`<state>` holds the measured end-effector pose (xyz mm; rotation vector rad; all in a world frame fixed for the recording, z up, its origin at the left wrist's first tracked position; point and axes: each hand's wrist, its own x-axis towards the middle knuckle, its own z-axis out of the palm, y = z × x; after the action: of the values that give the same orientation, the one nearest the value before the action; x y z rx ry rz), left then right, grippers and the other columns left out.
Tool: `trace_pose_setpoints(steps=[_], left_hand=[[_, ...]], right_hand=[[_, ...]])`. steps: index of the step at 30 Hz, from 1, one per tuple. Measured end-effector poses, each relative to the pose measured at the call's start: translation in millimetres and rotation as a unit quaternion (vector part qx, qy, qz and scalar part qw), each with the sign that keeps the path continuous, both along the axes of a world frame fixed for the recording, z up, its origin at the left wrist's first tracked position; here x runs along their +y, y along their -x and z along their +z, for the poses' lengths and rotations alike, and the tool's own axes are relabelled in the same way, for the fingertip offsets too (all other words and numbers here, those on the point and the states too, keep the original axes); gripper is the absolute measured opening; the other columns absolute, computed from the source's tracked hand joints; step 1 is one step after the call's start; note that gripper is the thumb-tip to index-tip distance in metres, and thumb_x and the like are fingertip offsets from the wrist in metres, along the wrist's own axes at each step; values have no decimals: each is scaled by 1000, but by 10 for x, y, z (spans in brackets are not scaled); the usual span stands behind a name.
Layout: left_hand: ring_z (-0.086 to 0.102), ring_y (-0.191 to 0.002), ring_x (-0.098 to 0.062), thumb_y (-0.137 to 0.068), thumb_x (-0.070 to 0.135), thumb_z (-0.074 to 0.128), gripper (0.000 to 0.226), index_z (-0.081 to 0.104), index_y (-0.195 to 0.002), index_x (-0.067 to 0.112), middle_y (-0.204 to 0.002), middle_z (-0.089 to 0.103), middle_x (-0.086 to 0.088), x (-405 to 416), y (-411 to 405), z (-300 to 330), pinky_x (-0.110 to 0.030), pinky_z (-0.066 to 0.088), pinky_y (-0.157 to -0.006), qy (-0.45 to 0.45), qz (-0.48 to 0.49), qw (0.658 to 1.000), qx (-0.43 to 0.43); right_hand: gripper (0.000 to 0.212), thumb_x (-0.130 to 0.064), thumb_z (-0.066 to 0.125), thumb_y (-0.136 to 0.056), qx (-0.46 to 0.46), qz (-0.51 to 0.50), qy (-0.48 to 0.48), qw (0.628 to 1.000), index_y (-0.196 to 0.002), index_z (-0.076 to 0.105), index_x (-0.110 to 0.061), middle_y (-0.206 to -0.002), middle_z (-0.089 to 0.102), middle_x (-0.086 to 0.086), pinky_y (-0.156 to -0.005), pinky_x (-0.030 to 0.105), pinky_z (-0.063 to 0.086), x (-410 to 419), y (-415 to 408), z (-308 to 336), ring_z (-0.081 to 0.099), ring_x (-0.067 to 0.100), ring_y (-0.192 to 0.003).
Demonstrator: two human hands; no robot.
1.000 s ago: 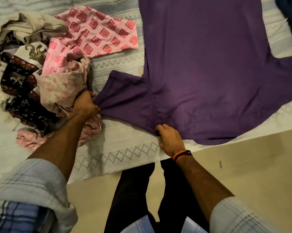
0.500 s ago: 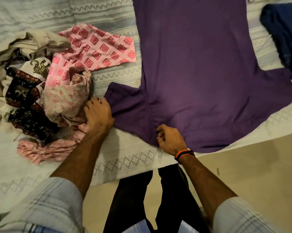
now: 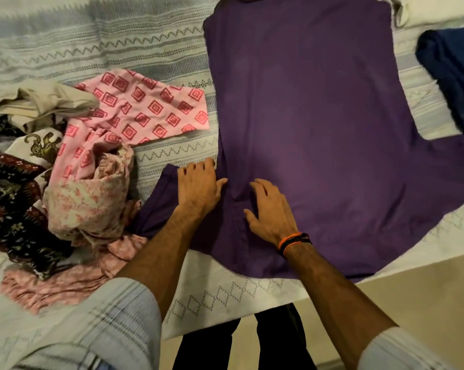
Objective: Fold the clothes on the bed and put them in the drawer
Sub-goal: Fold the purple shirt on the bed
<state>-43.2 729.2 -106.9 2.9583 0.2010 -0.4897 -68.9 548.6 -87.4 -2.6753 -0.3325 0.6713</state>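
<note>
Hands: left hand (image 3: 197,188), right hand (image 3: 271,212) spread flat (fingers straight) on purple shirt (image 3: 319,124).

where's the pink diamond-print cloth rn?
Head view, left of centre: the pink diamond-print cloth lies on the bedspread, between the clothes pile and purple shirt.

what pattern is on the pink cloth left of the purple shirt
Red-pink concentric squares set on their points, like diamonds, on the pink cloth; the head view shows it.

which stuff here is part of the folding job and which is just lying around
Part of the job:
purple shirt, under the left hand and right hand
pile of clothes
blue garment

Just there:
bedsheet
pillow
floor
</note>
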Motion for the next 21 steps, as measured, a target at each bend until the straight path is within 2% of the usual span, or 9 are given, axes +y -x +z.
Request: trace_pose_setpoints(steps=[3, 5, 7, 8, 10, 13, 16, 18, 21], left_hand=[[62, -105, -34, -91, 44, 54, 35, 60, -109, 15, -107, 70, -14, 74, -78, 29, -42, 37, -94, -33, 82, 994, 57], [62, -108, -37, -84, 35, 58, 37, 63, -111, 10, -113, 67, -17, 115, -109, 96, -41, 43, -94, 3, 216, 971, 102], [62, -108, -39, -77, 27, 60, 42, 59, -114, 8, -115, 65, -18, 103, -109, 135, -43, 45, -93, 13, 262, 959, 111], [61, -106, -38, -74, 24, 62, 44, 56, -115, 9, -114, 65, -17, 81, -111, 156, -43, 44, -92, -1, 218, 972, 83], [57, -104, -35, -68, 16, 66, 51, 53, -118, 10, -115, 60, -15, 35, -117, 89, -44, 42, -88, 7, 54, 998, -19], [54, -109, -34, -68, 8, 67, 56, 55, -123, 8, -126, 55, -13, -53, -101, -80, -41, 45, -90, 53, -129, 987, -82], [58, -105, -31, -87, 26, 62, 36, 58, -120, 12, -130, 56, -5, -18, -1, -116, -42, 45, -82, -44, -88, 995, -28], [59, -95, -31, -90, 35, 61, 30, 64, -111, 14, -123, 61, -3, -3, 8, -35, -42, 43, -79, -83, -44, 996, 2], [59, -90, -30, -83, 30, 68, 20, 67, -93, 14, -103, 66, -7, -114, -178, 7, -41, 43, -78, -73, -66, 994, -50]], right_hand=[[75, -33, 68, -86, -3, 15, 7, 1000, -148, 35, -6, -157, 31, 13, -113, 40, 34, 17, -144, -66, 32, 28, -142], [76, -36, 65, -89, 21, 11, 32, 999, -150, 31, -7, -159, 27, 11, -113, 39, 32, 24, -226, -94, 29, 26, -144], [72, -37, 65, -89, 24, 3, 45, 999, -147, 35, -7, -155, 32, 11, -110, 40, 35, 43, -282, -100, 34, 28, -140], [69, -36, 66, -88, 15, -3, 47, 999, -144, 38, -6, -152, 35, 12, -107, 41, 37, 60, -301, -98, 37, 30, -137], [69, -34, 67, -86, -9, -20, 48, 999, -142, 41, -4, -151, 36, 15, -106, 43, 38, 108, -344, -92, 38, 32, -135], [74, -36, 65, -88, -1, 2, 73, 997, -147, 35, -4, -158, 26, 15, -107, 44, 38, 152, -370, -114, 33, 31, -140], [68, -35, 63, -90, 11, -19, 82, 996, -145, 37, -5, -157, 29, 11, -104, 43, 41, 168, -385, -127, 37, 30, -137], [61, -32, 63, -90, 0, -63, 63, 996, -141, 42, -5, -150, 37, 10, -101, 43, 43, 172, -418, -105, 43, 30, -132], [53, -25, 63, -89, -31, -76, 46, 996, -136, 48, -5, -144, 45, 10, -98, 43, 43, 167, -525, -94, 47, 30, -127]])
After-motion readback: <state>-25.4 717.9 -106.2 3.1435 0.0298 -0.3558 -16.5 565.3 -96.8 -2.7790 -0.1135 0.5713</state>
